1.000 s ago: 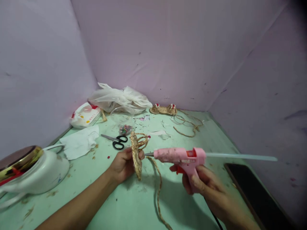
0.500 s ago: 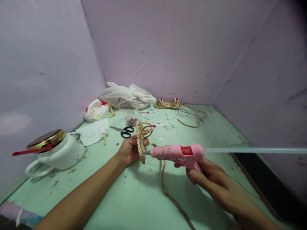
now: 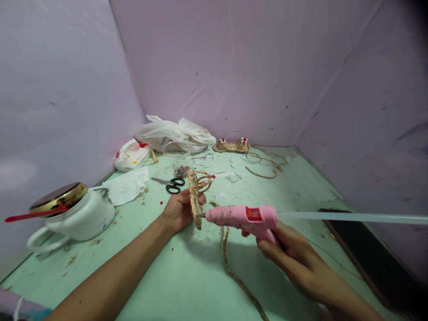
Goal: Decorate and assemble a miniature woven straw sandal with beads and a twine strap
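Note:
My left hand (image 3: 179, 213) grips a small braided straw sandal (image 3: 194, 196) on edge, its looped straps and a red and white bead pointing right. In my right hand (image 3: 287, 254) is a pink glue gun (image 3: 240, 217), with a long clear glue stick (image 3: 334, 217) coming out of its back. The gun's metal nozzle is at the lower end of the sandal, touching it or very close. Below the gun, a twisted straw cord (image 3: 230, 263) runs over the green table (image 3: 187, 276) toward the front edge.
Black-handled scissors (image 3: 173, 183) and a packet of beads (image 3: 181, 171) lie behind my left hand. A white mug (image 3: 83, 216) with a gold lid stands left. Farther back are a plastic bag (image 3: 177, 136) and a straw piece with beads (image 3: 230, 146). A dark slab (image 3: 364, 254) lies right.
The view has shifted slightly, so the mug sits farther left. Both hands keep their holds, and the nozzle stays at the sandal's lower end.

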Action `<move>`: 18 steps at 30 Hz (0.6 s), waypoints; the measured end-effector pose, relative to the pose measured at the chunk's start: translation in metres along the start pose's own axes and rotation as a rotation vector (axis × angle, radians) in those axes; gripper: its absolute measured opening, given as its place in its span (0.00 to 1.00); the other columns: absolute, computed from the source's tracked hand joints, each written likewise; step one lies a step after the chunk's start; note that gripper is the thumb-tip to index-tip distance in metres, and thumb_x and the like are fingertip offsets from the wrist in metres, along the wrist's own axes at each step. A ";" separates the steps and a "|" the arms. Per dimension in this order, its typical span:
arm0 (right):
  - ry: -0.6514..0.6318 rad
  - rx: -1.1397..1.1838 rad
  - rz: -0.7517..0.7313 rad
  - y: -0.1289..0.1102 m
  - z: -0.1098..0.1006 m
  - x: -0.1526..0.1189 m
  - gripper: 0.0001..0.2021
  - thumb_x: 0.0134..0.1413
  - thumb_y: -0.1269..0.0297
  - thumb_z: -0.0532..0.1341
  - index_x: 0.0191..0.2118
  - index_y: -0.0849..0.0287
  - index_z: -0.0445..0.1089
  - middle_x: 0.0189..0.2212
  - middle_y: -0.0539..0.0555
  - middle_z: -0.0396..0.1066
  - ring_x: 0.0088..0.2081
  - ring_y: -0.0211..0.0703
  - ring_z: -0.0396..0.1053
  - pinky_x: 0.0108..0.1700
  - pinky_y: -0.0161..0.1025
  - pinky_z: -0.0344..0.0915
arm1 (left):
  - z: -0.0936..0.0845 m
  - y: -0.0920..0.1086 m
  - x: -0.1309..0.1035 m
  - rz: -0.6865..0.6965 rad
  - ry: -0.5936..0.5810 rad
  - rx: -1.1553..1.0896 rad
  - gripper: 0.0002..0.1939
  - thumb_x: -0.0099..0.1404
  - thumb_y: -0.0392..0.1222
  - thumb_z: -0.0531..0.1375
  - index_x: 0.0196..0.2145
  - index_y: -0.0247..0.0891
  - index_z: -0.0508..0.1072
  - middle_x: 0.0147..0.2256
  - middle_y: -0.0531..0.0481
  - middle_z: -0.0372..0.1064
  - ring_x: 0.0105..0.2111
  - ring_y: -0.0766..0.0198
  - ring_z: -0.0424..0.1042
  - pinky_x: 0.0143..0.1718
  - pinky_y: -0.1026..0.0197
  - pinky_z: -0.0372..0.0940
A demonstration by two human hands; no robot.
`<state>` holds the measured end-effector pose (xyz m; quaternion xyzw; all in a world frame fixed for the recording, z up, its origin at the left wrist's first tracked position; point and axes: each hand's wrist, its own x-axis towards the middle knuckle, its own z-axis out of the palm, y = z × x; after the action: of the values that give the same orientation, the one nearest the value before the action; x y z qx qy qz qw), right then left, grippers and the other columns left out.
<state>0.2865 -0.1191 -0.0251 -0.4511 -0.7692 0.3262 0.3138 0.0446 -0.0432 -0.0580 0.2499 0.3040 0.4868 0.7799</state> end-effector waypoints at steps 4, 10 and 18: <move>0.018 -0.022 0.005 0.000 0.001 0.000 0.11 0.54 0.58 0.53 0.39 0.53 0.69 0.30 0.53 0.72 0.30 0.44 0.68 0.33 0.39 0.66 | 0.000 0.000 0.001 0.004 -0.002 -0.005 0.18 0.52 0.31 0.55 0.42 0.29 0.69 0.22 0.49 0.60 0.21 0.65 0.61 0.22 0.64 0.60; 0.037 -0.021 0.007 0.000 0.002 0.001 0.10 0.53 0.58 0.54 0.36 0.54 0.69 0.28 0.53 0.71 0.29 0.44 0.68 0.31 0.39 0.65 | 0.000 0.000 0.001 0.006 -0.005 0.000 0.19 0.50 0.30 0.55 0.42 0.29 0.70 0.22 0.49 0.60 0.21 0.65 0.61 0.22 0.64 0.60; 0.017 -0.034 0.020 0.004 0.001 0.000 0.10 0.55 0.57 0.53 0.37 0.54 0.68 0.29 0.53 0.70 0.29 0.44 0.67 0.31 0.39 0.64 | 0.001 0.000 0.000 0.002 -0.005 0.005 0.19 0.49 0.28 0.55 0.41 0.30 0.70 0.22 0.49 0.60 0.22 0.64 0.62 0.22 0.64 0.60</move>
<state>0.2873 -0.1180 -0.0289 -0.4666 -0.7675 0.3124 0.3092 0.0455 -0.0431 -0.0575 0.2535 0.3030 0.4859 0.7796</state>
